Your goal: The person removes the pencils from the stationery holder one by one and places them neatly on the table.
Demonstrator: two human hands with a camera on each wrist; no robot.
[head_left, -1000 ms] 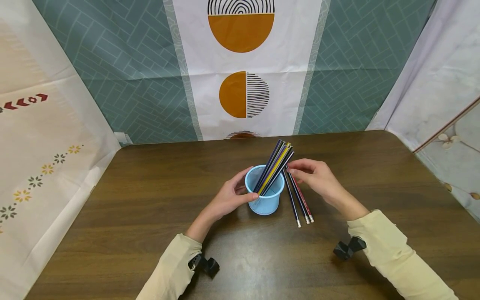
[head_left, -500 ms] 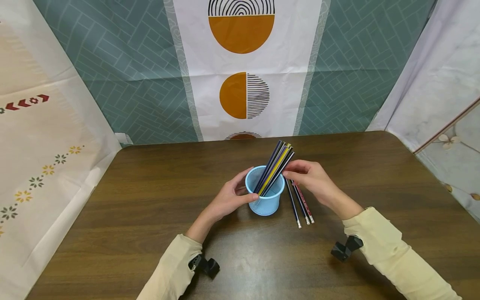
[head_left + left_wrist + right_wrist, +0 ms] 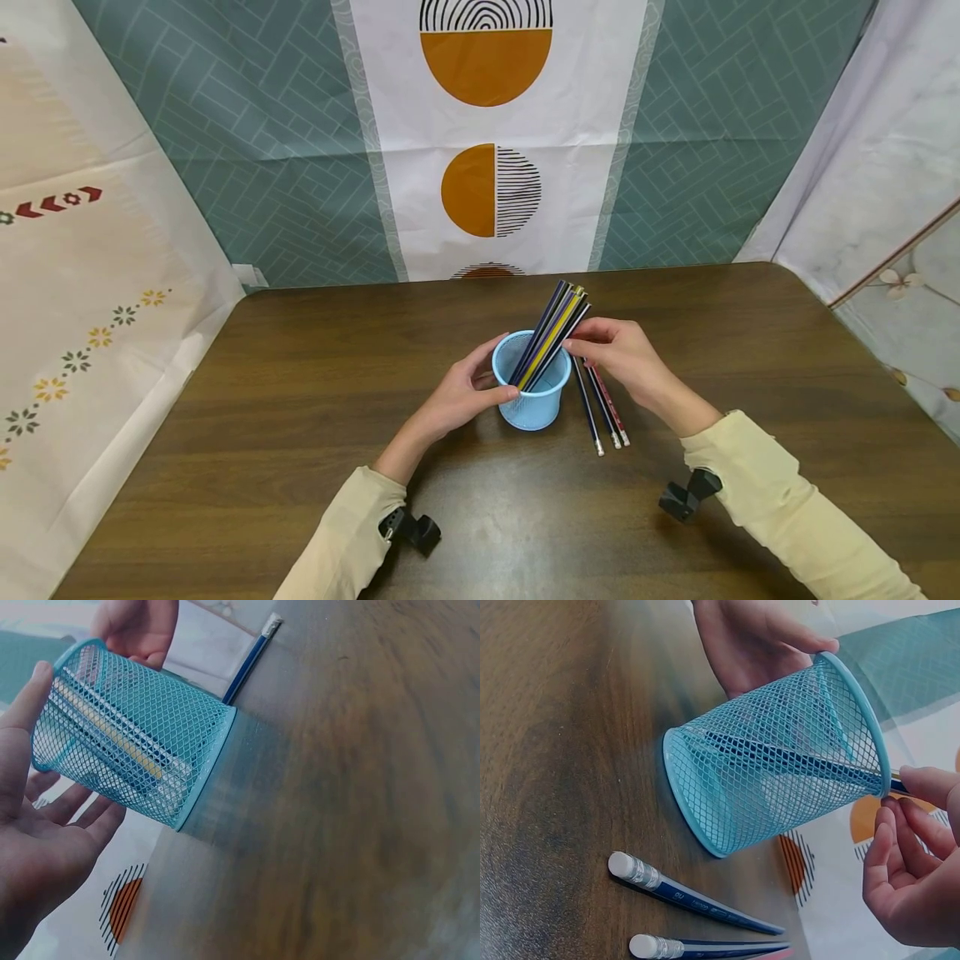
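A light-blue mesh pencil cup (image 3: 531,410) stands on the table, with several pencils (image 3: 553,337) leaning to the right inside it. My left hand (image 3: 467,392) holds the cup from the left, thumb at the near rim and fingers round the far side. At the right rim, my right hand (image 3: 618,350) has its thumb and fingertips together at a dark pencil (image 3: 900,787) in the cup. Right of the cup lie two dark blue pencils (image 3: 697,901) and a red pencil (image 3: 609,404), white erasers toward me; the right hand hides their far ends.
The brown wooden table (image 3: 322,375) ends at a back edge not far behind the cup. A patterned cloth (image 3: 300,167) hangs behind it, with pale cloths on both sides. Each sleeve carries a small black camera mount (image 3: 411,532).
My right hand has come slightly left and down to the cup's right rim, after being beside the pencils' upper part. The left hand and cup keep their place.
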